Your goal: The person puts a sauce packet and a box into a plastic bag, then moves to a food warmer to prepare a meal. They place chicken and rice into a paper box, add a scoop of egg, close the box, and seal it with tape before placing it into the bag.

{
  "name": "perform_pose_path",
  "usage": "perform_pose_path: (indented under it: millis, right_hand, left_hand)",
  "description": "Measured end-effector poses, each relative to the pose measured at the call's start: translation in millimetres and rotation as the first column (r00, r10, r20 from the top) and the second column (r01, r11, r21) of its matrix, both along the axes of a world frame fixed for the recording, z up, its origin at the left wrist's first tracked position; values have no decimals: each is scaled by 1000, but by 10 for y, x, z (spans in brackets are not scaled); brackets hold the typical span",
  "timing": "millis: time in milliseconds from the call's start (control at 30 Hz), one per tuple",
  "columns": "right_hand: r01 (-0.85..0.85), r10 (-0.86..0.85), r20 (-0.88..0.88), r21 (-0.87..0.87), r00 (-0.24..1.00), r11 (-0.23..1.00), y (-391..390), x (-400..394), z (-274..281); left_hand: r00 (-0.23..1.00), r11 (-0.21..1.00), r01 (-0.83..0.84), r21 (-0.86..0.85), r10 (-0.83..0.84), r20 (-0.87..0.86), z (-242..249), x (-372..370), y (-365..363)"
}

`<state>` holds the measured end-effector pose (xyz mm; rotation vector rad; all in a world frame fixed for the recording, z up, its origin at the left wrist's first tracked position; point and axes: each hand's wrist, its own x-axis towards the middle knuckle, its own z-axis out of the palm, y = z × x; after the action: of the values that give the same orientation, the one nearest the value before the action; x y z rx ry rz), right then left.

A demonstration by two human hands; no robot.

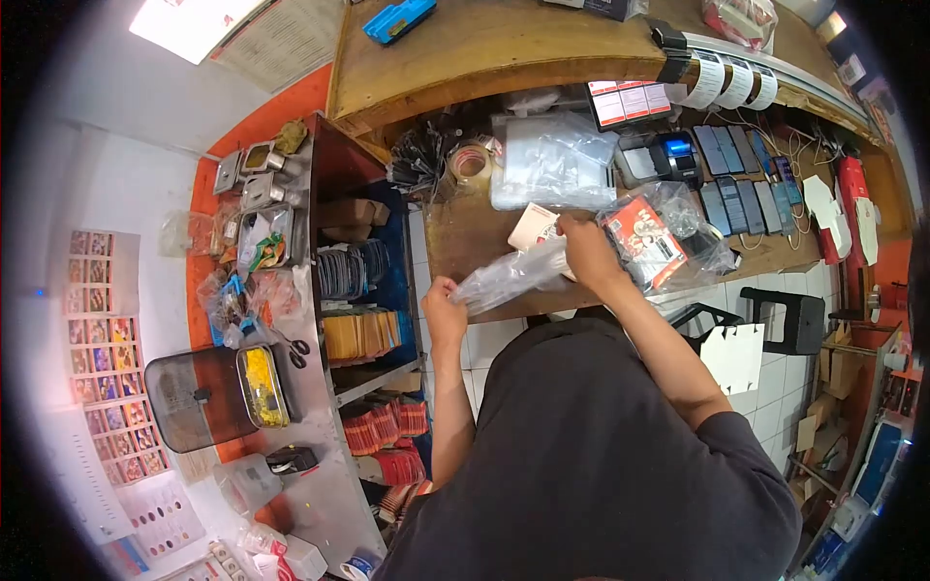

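**Both hands stretch a clear plastic bag over the wooden worktop**

The person stands at a wooden worktop (455,247) and holds a clear plastic bag (509,276) between both hands. The left hand (444,302) is closed on the lower end of the bag, pinching it near the worktop's front edge. The right hand (586,250) is closed around the upper end, where a small white card or packet (535,228) shows just beyond the fingers; whether that card is inside the bag or lies behind it cannot be told. Held at both ends, the bag runs taut and slanted between the hands, a grip that probably serves to keep the thin film straight and manageable.

Just to the right of the right hand lies a crumpled bag with red printed packets (644,237), touching or nearly touching the wrist. Behind it on the worktop sit a stack of clear plastic sleeves (552,160), a roll of tape (472,163) and a dark bundle of small items (418,160), all within arm's reach. A row of dark phones (741,179) lines the far right of the worktop.

To the left stands a metal shelf (310,387) with tins, a pair of scissors (291,347) and stacked packets in its compartments.
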<state>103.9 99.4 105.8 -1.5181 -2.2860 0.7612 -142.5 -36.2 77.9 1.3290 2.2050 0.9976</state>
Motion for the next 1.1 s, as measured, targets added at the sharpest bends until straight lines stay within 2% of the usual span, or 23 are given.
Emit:
perform_pose_path:
  millis: [33,100,200,267,333,367,433,533,567,600,633,667,700,733,767,800,833,867,933,967,1000,1067,1100]
  right_hand:
    - [0,0,2,-3,1000,1000,35,48,5]
    - [59,-44,-106,145,993,988,59,100,52]
    - [157,-153,-115,33,982,987,85,159,262]
    - [137,-125,-158,67,980,988,106,191,248]
    - [133,-108,-223,102,969,986,144,221,290]
    - [148,-137,-208,37,969,988,152,229,358]
    - [137,-117,-215,83,970,987,131,227,492]
    - [121,-90,-205,142,975,982,83,264,571]
    - [77,-51,-251,94,967,993,64,303,654]
    - [29,-13,-298,50,955,998,81,339,704]
    - [-28,59,-221,137,973,990,108,392,695]
    - [-33,63,-221,138,973,990,117,373,769]
    - [-85,78,-182,-27,980,996,116,330,894]
    - [-123,95,-148,-193,984,973,103,279,966]
    - [-113,85,-152,-187,985,976,83,229,957]
    - [-128,97,-200,-151,975,980,68,203,927]
    - [-133,104,-240,-108,965,985,68,202,894]
    - [-194,162,-278,-90,947,977,82,217,814]
    - [-266,248,-368,0,896,964,84,277,778]
    - [-352,339,-293,9,894,936,104,301,889]
    - [-387,355,-306,-51,883,921,113,314,995]
    - [-360,308,-316,-119,897,926,146,338,1113]
    - [-329,286,-313,-93,905,940,185,385,1131]
  left_hand:
    - [997,995,-79,-61,80,12,-98,-43,-22]
    - [991,991,-134,-21,134,9,-169,-62,-36]
    - [976,972,-218,92,219,-1,-155,-128,-48]
    - [965,952,-256,166,261,-10,-96,-145,-32]
    - [941,917,-338,212,327,86,-33,-129,8]
    - [940,916,-342,211,332,83,-52,-166,2]
    - [933,894,-355,272,324,154,-111,-224,16]
    - [953,931,-290,222,260,155,52,-243,18]
    - [954,930,-288,227,258,154,295,-173,63]
    - [949,946,-85,312,172,-265,659,-37,129]
    - [762,946,131,297,96,-641,835,75,161]
    - [761,946,127,298,99,-641,807,161,231]
    - [849,909,274,315,-75,-522,777,255,334]
    - [880,841,411,352,-265,-395,761,310,395]
    - [875,834,423,354,-273,-401,761,334,423]
    - [932,878,352,324,-360,-36,766,377,482]
    - [857,913,311,264,-390,337,776,439,562]
    - [839,894,344,287,-430,334,829,496,617]
    - [886,893,291,343,-387,255,979,569,707]
    - [905,849,381,365,-423,39,953,553,757]
    - [885,803,465,372,-427,-185,874,514,800]
    - [829,699,499,513,-558,-47,629,448,882]
    - [826,752,398,526,-543,151,619,443,846]
